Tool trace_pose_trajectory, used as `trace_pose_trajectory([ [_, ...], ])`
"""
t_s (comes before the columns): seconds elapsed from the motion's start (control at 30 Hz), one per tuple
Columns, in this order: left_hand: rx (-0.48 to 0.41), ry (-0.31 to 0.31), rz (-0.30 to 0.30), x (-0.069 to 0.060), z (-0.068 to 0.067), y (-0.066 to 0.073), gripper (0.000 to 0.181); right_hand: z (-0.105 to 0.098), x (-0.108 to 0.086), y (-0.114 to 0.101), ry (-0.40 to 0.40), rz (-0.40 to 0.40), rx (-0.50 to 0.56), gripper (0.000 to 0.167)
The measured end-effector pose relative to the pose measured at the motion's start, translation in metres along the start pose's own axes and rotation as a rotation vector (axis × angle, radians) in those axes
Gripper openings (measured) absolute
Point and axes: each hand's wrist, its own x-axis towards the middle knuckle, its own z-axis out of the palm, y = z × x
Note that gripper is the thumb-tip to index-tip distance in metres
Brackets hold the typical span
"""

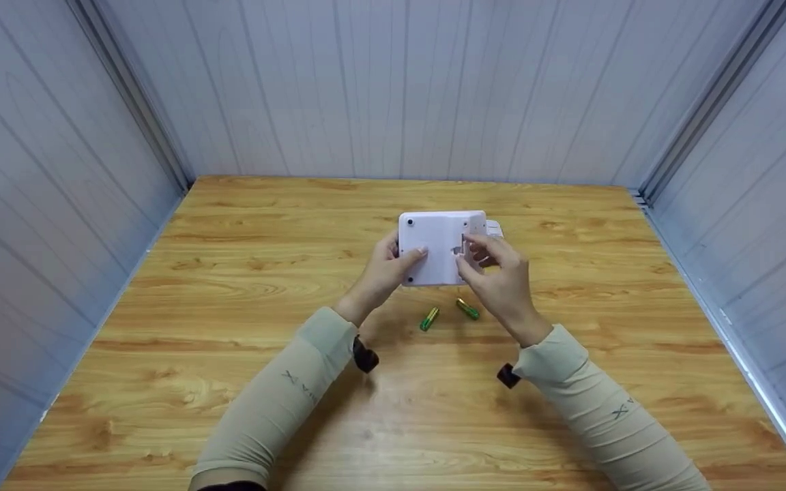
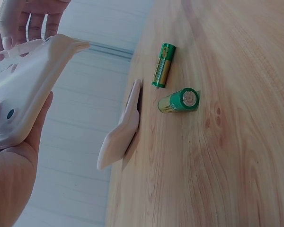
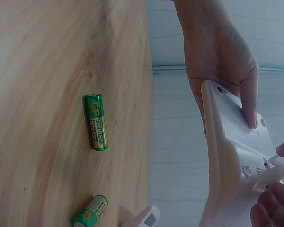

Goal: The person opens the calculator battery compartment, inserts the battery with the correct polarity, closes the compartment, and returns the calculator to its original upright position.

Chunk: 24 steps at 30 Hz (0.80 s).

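A white flat plastic device (image 1: pixel 434 239) is held above the table with its back, which has dark round spots at the corners, towards me. My left hand (image 1: pixel 386 266) grips its left side, the thumb lying across the back. At the battery opening on the right part of the back, my right hand (image 1: pixel 502 273) pinches a small white battery cover (image 3: pixel 273 175), which stands out from the device. Below, one green-and-gold battery (image 1: pixel 429 318) and another battery (image 1: pixel 467 308) lie apart on the tabletop. The device's front is hidden.
Behind the right hand, a second white object (image 1: pixel 494 228) lies on the wooden table (image 1: pixel 263 245); the right wrist view shows a grey window on it. Pale panel walls (image 1: pixel 366 88) stand at the back and on both sides.
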Motion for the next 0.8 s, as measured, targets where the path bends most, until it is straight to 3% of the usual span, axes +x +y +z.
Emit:
trace_pose_trajectory([
  [0.2,0.007,0.001,0.000,0.000,-0.001,0.000,0.047,0.001,0.000,-0.003,-0.016,-0.012,0.019,0.032],
  [0.47,0.018,0.019,-0.013,-0.001,-0.001,0.000,0.045,-0.007,0.004,-0.008,0.009,0.066,0.061,0.033],
  [0.8,0.015,0.024,-0.018,0.000,-0.006,0.002,0.046,-0.027,0.016,0.005,0.038,0.147,-0.018,0.030],
])
